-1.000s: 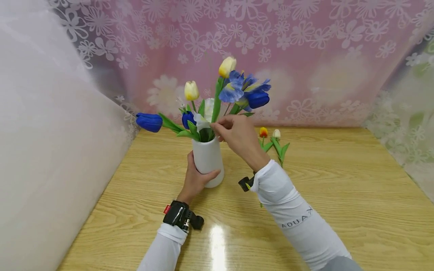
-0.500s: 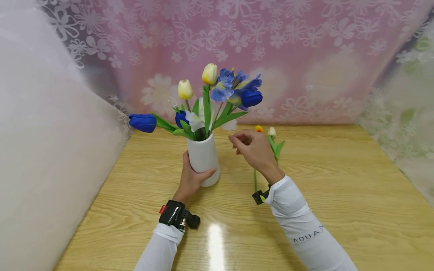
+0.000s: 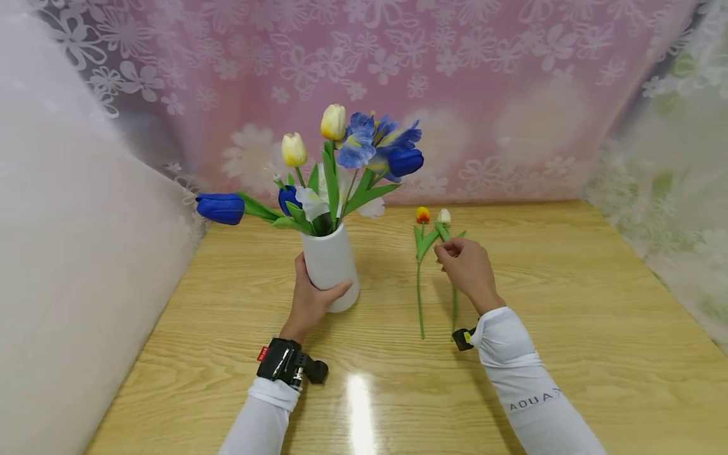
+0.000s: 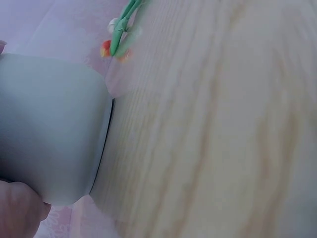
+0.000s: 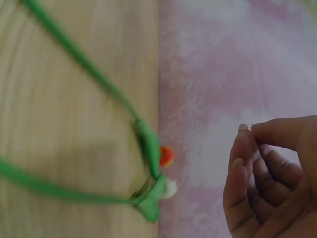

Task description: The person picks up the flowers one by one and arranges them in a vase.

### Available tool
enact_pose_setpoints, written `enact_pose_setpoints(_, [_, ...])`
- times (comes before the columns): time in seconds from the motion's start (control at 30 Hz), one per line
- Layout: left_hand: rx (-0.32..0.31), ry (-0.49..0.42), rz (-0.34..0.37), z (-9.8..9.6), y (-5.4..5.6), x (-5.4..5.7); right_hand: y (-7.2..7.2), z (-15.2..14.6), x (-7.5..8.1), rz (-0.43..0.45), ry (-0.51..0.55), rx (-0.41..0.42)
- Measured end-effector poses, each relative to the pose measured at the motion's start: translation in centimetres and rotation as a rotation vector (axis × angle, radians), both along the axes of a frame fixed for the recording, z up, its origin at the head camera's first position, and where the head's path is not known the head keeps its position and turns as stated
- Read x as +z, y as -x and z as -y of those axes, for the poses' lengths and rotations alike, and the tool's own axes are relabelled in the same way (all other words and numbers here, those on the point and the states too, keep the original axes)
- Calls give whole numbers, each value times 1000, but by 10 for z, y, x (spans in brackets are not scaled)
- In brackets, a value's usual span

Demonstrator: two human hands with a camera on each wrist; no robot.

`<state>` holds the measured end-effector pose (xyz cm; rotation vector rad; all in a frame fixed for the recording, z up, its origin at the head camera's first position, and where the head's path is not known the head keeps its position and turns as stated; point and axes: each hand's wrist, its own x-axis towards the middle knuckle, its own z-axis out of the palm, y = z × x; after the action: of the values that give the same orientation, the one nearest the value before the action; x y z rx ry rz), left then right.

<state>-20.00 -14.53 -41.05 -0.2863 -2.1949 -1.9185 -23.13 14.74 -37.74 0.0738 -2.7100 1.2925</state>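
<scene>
A white vase (image 3: 332, 268) stands on the table, its lower part gripped by my left hand (image 3: 309, 300), thumb across the front. In the left wrist view the vase (image 4: 52, 129) fills the left side. It bears white-yellow tulips (image 3: 294, 150), blue tulips (image 3: 220, 208), a blue iris (image 3: 364, 142) and white petals. My right hand (image 3: 467, 268) is over a white tulip (image 3: 444, 217) lying on the table, overlapping its stem. The right wrist view shows the right hand (image 5: 270, 178) with loosely curled fingers, thumb close to the index fingertip, nothing between them, apart from the stems.
An orange-red tulip (image 3: 423, 215) lies just left of the white one, its stem pointing toward me. The wooden table (image 3: 364, 354) ends at a pink floral curtain (image 3: 398, 76) behind, with pale sheeting (image 3: 85, 253) on the left.
My right hand has left the flowers at the vase's mouth and moved right, over the lying tulips. The left hand keeps its grip on the vase; the whole view has shifted slightly.
</scene>
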Motion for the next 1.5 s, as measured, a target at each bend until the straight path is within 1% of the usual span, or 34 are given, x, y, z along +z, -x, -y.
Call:
enact_pose_setpoints(0.1, [2,-6,-9,1,0,-1,1,-12,-11,55,-23,-26])
enact_pose_setpoints(0.23, [-5,-8,-13,2,-1,-1,0,-23,-18,99,-68,-47])
enact_pose_setpoints(0.37, [-10,-8,-6,1,-1,0,-3,-32,-23,160,-97,-40])
enact_pose_setpoints(0.47, [-15,-15,-7,0,0,0,-3,-36,-29,225,-151,-23])
enact_pose_setpoints(0.57, [-16,-24,-9,0,0,-1,0,-39,-34,267,-211,-4])
enact_pose_setpoints(0.7, [-16,-29,-13,0,0,-2,8,-41,-38,299,-255,25])
enact_pose_setpoints(0.87, [-21,-29,-8,0,0,-2,16,-41,-37,334,-285,45])
enact_pose_setpoints(0.97, [-22,-31,-4,0,0,-3,17,-41,-37,338,-269,39])
enact_pose_setpoints(1.13, [-30,-42,-8,0,1,-4,15,-44,-41,342,-206,15])
enact_pose_setpoints(1.27, [-35,-56,-9,0,1,-5,14,-45,-42,330,-173,5])
enact_pose_setpoints(1.43, [-32,-48,-10,0,1,-5,12,-46,-42,335,-128,-5])
enact_pose_setpoints(1.5, [-34,-45,-10,0,1,-5,10,-47,-41,341,-95,-13])
